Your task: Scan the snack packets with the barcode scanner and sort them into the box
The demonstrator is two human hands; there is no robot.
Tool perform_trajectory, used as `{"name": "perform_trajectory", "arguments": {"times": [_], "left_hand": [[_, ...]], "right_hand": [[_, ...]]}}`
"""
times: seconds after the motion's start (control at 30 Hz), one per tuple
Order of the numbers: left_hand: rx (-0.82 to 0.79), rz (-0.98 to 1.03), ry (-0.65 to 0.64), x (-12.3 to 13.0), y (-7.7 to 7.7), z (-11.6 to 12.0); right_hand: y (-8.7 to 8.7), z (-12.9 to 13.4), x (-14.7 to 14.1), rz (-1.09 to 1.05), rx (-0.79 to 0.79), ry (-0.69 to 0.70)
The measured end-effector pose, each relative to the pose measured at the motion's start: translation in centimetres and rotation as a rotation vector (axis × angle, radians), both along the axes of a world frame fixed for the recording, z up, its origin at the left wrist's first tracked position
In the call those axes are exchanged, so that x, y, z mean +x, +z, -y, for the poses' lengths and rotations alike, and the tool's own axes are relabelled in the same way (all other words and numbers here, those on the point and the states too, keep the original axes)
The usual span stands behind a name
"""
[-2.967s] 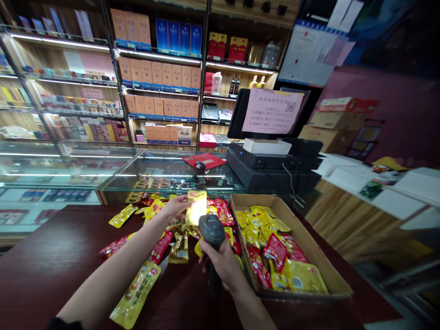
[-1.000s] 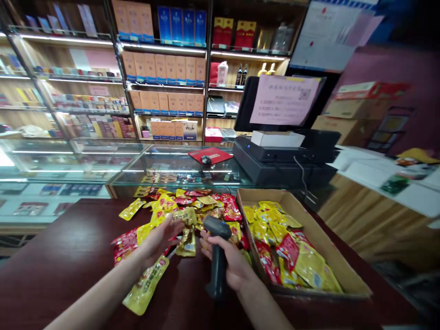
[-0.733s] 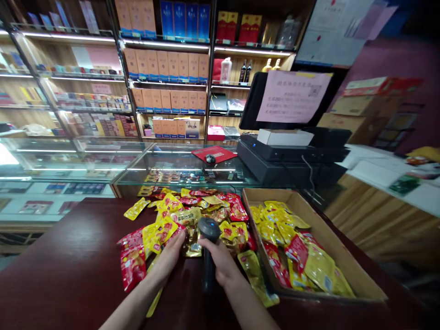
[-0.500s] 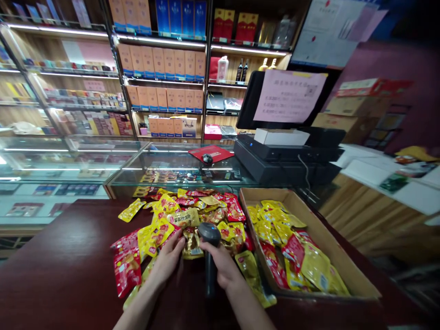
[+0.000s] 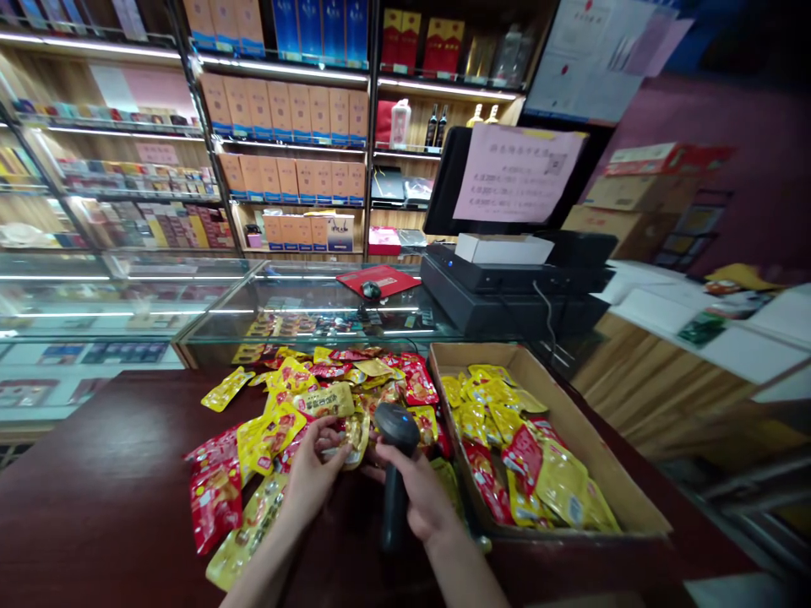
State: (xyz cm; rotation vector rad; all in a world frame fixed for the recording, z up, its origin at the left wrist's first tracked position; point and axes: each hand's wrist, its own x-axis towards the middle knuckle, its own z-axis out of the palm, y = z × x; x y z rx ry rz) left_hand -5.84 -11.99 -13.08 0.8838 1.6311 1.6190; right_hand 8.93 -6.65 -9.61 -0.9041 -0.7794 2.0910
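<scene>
My right hand [image 5: 415, 490] is wrapped round a black handheld barcode scanner [image 5: 394, 485], its head upward and its handle pointing toward me. Beside it, my left hand [image 5: 317, 464] is closed on the edge of a gold snack packet [image 5: 356, 437], tilted up just left of the scanner head. A loose pile of yellow and red snack packets [image 5: 288, 380] spreads over the dark red table beyond both hands. Near my left forearm lie a red packet [image 5: 216, 507] and a long gold packet [image 5: 250, 532].
Right of the pile stands an open cardboard box [image 5: 634, 498] holding several yellow, red and gold packets. Behind are a glass counter [image 5: 297, 291], a mouse [image 5: 371, 290] on a red mat [image 5: 396, 281], and a black register with a screen [image 5: 443, 181]. Stocked shelves line the back wall.
My left hand has closed on the gold packet and lifted it off the pile. The scanner has tilted and shifted slightly right in my right hand. The whole view has shifted a little.
</scene>
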Motion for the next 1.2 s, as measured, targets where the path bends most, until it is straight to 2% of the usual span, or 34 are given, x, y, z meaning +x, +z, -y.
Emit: {"name": "perform_trajectory", "arguments": {"times": [0.17, 0.33, 0.4, 0.63, 0.77, 1.0, 1.2], "left_hand": [[-0.010, 0.046, 0.018, 0.2, 0.7, -0.6], [-0.079, 0.233, -0.263, -0.5, 2.3, -1.3], [-0.072, 0.248, -0.310, -0.6, 3.0, -1.7], [-0.076, 0.182, -0.324, -0.9, 4.8, -3.1], [-0.027, 0.074, -0.239, -2.1, 5.8, -5.0], [-0.003, 0.006, -0.247, -3.3, 7.4, -8.5], [0.011, 0.000, -0.335, -3.1, 7.8, -9.0]], "right_hand": [[0.6, 0.3, 0.4, -0.009, 0.011, -0.062], [1.7, 0.5, 0.8, 0.019, 0.042, -0.092], [2.1, 0.4, 1.0, 0.026, 0.068, -0.092], [2.7, 0.0, 2.1, 0.078, 0.213, -0.076], [3.0, 0.5, 2.6, 0.221, 0.314, -0.113], [3.4, 1.9, 2.3, 0.234, 0.344, 0.097], [3.4, 1.8, 2.0, 0.336, 0.436, 0.097]]}}
